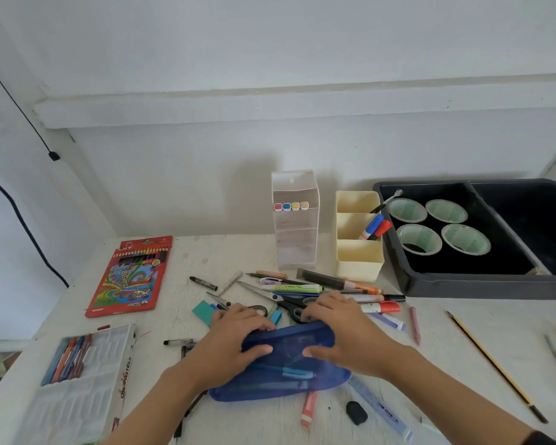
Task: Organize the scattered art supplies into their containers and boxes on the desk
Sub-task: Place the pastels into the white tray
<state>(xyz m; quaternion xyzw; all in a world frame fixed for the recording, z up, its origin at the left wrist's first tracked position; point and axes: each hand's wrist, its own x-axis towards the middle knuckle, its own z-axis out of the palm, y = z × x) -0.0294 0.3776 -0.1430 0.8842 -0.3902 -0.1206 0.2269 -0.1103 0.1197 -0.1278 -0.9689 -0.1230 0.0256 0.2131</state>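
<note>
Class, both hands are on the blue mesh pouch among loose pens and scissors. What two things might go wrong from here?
1. The scissors lie just beyond the right hand; a blind grab might meet the blades.
2. Both it and the left hand grip the blue mesh pouch, which covers part of a red crayon; lifting the pouch might set that crayon rolling.

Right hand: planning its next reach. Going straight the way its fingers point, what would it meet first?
Probably the black-handled metal scissors, lying just past the right hand beyond the blue mesh pouch it grips; depth is unclear.
</note>
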